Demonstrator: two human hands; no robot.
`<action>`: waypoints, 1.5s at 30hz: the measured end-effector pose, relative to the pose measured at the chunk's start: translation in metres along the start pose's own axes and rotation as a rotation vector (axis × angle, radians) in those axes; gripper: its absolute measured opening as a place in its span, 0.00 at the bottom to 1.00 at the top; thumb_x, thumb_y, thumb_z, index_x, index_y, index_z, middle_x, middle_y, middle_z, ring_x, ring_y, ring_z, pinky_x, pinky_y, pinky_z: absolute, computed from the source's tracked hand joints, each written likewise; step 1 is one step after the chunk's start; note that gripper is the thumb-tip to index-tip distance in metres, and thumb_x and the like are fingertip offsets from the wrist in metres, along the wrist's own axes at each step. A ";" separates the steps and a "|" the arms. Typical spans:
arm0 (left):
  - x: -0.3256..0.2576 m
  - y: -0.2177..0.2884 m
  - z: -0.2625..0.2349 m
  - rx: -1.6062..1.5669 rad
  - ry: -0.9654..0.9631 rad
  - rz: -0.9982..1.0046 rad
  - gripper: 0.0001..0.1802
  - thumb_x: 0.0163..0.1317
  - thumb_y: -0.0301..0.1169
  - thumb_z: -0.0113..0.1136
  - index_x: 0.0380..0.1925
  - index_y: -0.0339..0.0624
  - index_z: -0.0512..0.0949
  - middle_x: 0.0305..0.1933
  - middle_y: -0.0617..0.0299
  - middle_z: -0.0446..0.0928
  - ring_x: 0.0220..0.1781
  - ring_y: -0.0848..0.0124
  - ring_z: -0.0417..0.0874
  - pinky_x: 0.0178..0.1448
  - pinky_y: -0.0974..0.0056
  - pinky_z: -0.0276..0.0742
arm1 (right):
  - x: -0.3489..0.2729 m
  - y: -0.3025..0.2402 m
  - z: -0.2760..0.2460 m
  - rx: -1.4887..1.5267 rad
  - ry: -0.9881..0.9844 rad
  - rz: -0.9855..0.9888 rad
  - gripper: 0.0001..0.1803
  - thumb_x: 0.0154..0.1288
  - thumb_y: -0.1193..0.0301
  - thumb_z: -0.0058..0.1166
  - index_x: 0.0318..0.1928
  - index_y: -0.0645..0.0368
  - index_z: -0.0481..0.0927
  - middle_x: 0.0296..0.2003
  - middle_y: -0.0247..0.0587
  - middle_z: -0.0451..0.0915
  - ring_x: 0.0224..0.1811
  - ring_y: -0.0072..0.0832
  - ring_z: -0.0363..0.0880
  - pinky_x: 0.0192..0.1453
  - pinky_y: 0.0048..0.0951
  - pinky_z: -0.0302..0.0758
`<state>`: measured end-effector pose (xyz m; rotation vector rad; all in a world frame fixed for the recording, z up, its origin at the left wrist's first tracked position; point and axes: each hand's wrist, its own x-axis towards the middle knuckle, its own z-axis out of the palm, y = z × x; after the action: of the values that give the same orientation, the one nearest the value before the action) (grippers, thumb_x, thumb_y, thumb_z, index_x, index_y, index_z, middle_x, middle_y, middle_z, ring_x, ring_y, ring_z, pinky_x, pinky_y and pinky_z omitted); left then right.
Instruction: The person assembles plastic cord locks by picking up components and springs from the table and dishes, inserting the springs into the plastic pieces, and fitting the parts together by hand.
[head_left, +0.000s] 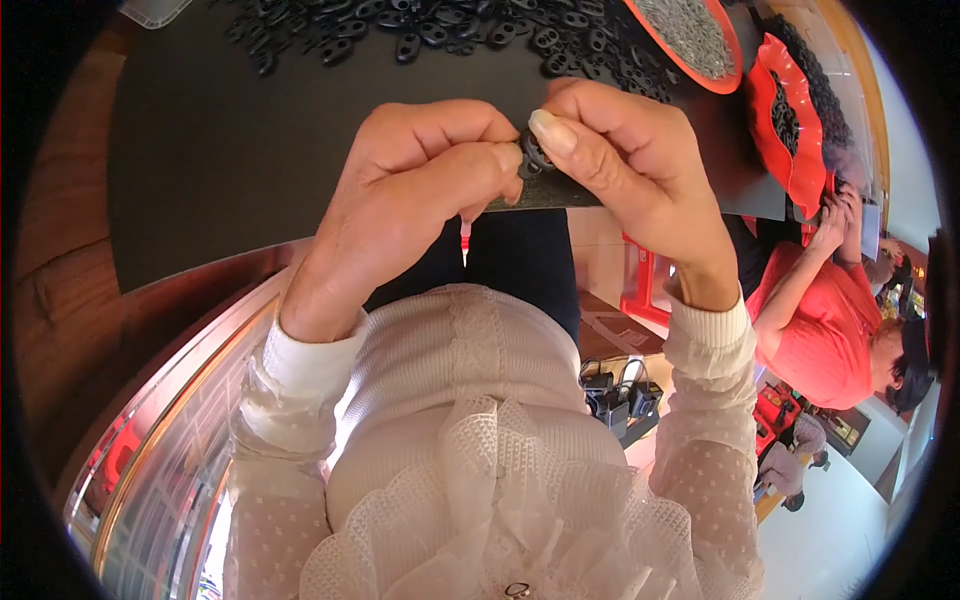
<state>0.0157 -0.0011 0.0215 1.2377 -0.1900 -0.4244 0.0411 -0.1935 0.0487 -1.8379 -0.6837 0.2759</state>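
Both hands pinched one small black part (533, 155) above the dark desk (220, 150): left hand (410, 190) also held a red-tipped tool (465, 238), right hand (625, 165) beside red trays (790, 130).

Small assembly workshop, piecework kind. Dark mat covers table (250, 170); heap of identical small black plastic parts (420, 30) spread along far edge. Red tray (690, 35) at far right filled with small grey metal pieces; second red tray (785, 120) beside it holds more black parts. Another person in red top (820, 320) works at same table on right. Red crate (645, 285) and black chargers (620, 395) on floor beneath. Wooden table frame at left.
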 end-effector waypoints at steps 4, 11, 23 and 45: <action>0.000 0.006 0.000 -0.087 0.024 -0.052 0.09 0.58 0.26 0.53 0.24 0.33 0.79 0.19 0.65 0.74 0.20 0.83 0.70 0.24 0.75 0.62 | -0.006 -0.003 0.004 -0.538 0.115 -0.316 0.18 0.57 0.60 0.63 0.32 0.64 0.76 0.22 0.39 0.67 0.20 0.30 0.68 0.23 0.27 0.66; -0.001 0.003 -0.001 -0.047 0.077 -0.043 0.10 0.57 0.28 0.53 0.24 0.34 0.79 0.19 0.61 0.77 0.19 0.81 0.72 0.23 0.76 0.63 | -0.007 -0.005 0.011 -0.806 0.150 -0.443 0.26 0.45 0.61 0.71 0.39 0.67 0.78 0.27 0.41 0.70 0.19 0.31 0.71 0.20 0.27 0.68; 0.006 0.007 0.002 0.055 -0.107 -0.052 0.12 0.58 0.31 0.52 0.20 0.36 0.76 0.17 0.66 0.72 0.22 0.80 0.73 0.25 0.74 0.64 | -0.014 -0.012 0.005 -0.860 0.093 -0.466 0.20 0.46 0.62 0.69 0.35 0.62 0.78 0.26 0.36 0.68 0.19 0.31 0.74 0.21 0.28 0.72; 0.004 0.001 0.006 0.167 -0.044 0.003 0.14 0.57 0.30 0.50 0.14 0.37 0.68 0.15 0.71 0.64 0.19 0.83 0.62 0.22 0.71 0.57 | -0.024 -0.013 0.011 -0.217 0.033 0.080 0.12 0.60 0.69 0.63 0.32 0.64 0.74 0.20 0.37 0.70 0.20 0.26 0.69 0.25 0.27 0.64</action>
<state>0.0173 -0.0079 0.0245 1.3920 -0.2690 -0.4403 0.0123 -0.1957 0.0539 -2.0754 -0.6373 0.2301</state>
